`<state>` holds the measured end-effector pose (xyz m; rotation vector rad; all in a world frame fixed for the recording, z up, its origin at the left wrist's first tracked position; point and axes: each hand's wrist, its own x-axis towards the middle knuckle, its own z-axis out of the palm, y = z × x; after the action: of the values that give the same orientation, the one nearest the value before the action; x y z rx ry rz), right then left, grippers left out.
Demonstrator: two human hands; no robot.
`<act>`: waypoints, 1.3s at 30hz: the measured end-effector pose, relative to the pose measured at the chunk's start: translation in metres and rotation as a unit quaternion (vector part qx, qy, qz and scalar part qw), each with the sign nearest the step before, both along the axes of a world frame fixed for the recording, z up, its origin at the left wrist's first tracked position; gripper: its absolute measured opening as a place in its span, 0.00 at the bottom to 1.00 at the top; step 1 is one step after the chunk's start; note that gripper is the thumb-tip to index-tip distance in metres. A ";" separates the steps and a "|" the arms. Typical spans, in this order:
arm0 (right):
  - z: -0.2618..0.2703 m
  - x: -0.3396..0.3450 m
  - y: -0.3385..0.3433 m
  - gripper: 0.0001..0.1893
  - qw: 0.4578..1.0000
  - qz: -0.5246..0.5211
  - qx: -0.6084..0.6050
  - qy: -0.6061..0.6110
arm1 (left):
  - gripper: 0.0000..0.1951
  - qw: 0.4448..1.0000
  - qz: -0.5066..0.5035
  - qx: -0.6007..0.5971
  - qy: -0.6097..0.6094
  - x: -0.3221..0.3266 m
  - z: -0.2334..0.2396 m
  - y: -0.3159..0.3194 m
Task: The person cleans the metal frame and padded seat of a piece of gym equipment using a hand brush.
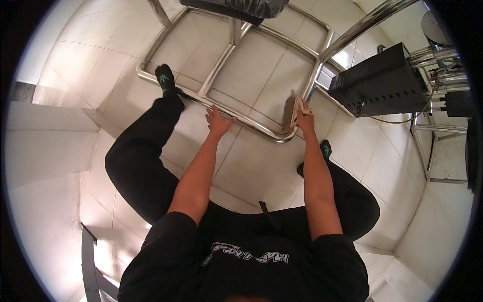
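Observation:
A chromed tubular metal frame (pixel 257 127) lies low over the tiled floor before me. My right hand (pixel 305 119) is closed on a brush (pixel 292 111) with a pale, slotted back and brown bristles, held at the frame's near right corner. Its bristles face left, close to or against the tube. My left hand (pixel 219 121) is at the near tube, fingers spread, seeming to rest on it; the exact contact cannot be told.
A black padded seat (pixel 241 10) rises at the top. At right stand a black box-like piece (pixel 381 83) with a thin cable and more metal tubing. My socked foot (pixel 165 77) touches or nears the frame's left side. A grey metal leg (pixel 89 260) stands lower left.

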<state>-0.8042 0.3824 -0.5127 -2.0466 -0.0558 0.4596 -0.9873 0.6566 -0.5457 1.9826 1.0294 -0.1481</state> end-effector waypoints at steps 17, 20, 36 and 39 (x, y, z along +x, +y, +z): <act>-0.037 -0.040 0.143 0.30 0.990 0.050 -0.072 -0.108 | 0.76 0.982 -0.047 -0.150 0.106 0.046 -0.018 0.014; -0.040 -0.025 0.161 0.29 0.988 0.136 -0.045 -0.064 | 0.79 0.978 -0.040 -0.083 0.185 0.054 -0.010 0.010; -0.055 0.043 0.254 0.20 0.783 0.589 -0.180 0.080 | 0.75 0.978 0.012 0.128 0.162 0.028 0.006 -0.009; -0.015 0.050 0.219 0.28 0.754 0.555 -0.326 0.131 | 0.69 0.971 -0.031 0.174 0.162 0.025 0.016 0.000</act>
<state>-0.7547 0.6009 -0.5274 -2.3983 -1.1320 1.6912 -0.9626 0.6569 -0.5297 2.3628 1.2682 -0.3556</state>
